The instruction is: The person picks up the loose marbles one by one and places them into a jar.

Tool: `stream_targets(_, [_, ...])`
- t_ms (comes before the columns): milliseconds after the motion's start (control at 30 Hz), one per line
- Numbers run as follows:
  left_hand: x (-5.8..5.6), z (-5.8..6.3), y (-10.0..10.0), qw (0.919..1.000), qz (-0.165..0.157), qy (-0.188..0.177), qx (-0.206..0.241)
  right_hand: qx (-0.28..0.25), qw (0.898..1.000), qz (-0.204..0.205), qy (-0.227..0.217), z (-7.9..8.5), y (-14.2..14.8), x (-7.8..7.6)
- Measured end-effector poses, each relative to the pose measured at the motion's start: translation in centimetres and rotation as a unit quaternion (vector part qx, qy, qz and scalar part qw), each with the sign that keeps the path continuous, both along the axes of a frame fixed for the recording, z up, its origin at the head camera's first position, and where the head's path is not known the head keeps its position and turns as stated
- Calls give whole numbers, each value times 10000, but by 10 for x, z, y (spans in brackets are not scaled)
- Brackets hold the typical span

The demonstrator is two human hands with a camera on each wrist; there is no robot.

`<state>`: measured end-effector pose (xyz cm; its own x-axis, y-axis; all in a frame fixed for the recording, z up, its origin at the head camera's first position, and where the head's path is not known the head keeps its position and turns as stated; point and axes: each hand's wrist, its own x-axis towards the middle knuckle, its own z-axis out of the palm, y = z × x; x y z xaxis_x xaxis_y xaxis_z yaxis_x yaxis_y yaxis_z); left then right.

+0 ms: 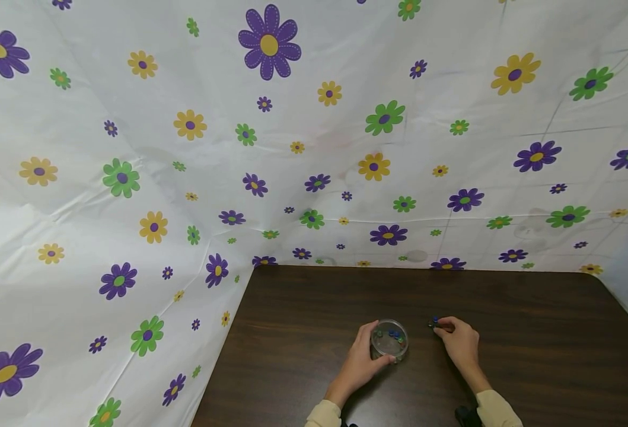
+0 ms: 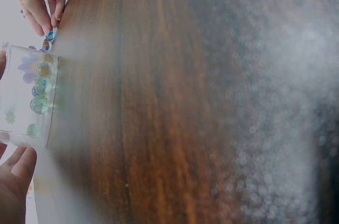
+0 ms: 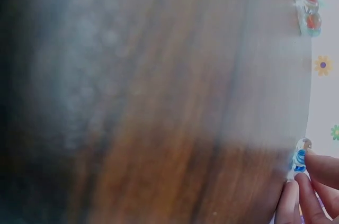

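My left hand (image 1: 360, 359) grips a round clear plastic container (image 1: 405, 350) by its sides. Several glass marbles (image 2: 41, 85), with green, blue and orange swirls, lie along its bottom. To the right of the container, my right hand (image 1: 460, 344) reaches down to a small group of marbles (image 1: 432, 323) on the table. In the right wrist view its thumb and fingers close around a blue-swirled marble (image 3: 300, 159), with another marble right beside it. How many marbles are in that group is hard to tell.
The dark brown wooden table (image 1: 303, 308) spreads out around both hands. Behind it and at the left hangs a white sheet (image 1: 212, 83) printed with purple, green and yellow flowers. A dark object (image 1: 465, 415) shows by the right sleeve.
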<state>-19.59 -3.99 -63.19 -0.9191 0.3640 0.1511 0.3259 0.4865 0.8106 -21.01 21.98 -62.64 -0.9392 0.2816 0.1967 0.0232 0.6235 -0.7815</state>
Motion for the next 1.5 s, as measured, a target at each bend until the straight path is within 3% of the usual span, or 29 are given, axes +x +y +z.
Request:
stream_targets(833, [0, -1, 0, 9999, -41, 140, 66, -26, 9996, 200, -209, 0, 1, -2])
stream_targets(1200, [0, 0, -1, 10000, -33, 3, 76, 116, 9997, 194, -37, 0, 0, -2])
stream_targets(1500, [0, -1, -2, 9999, -60, 95, 15, 42, 9998, 190, -39, 1, 0, -3])
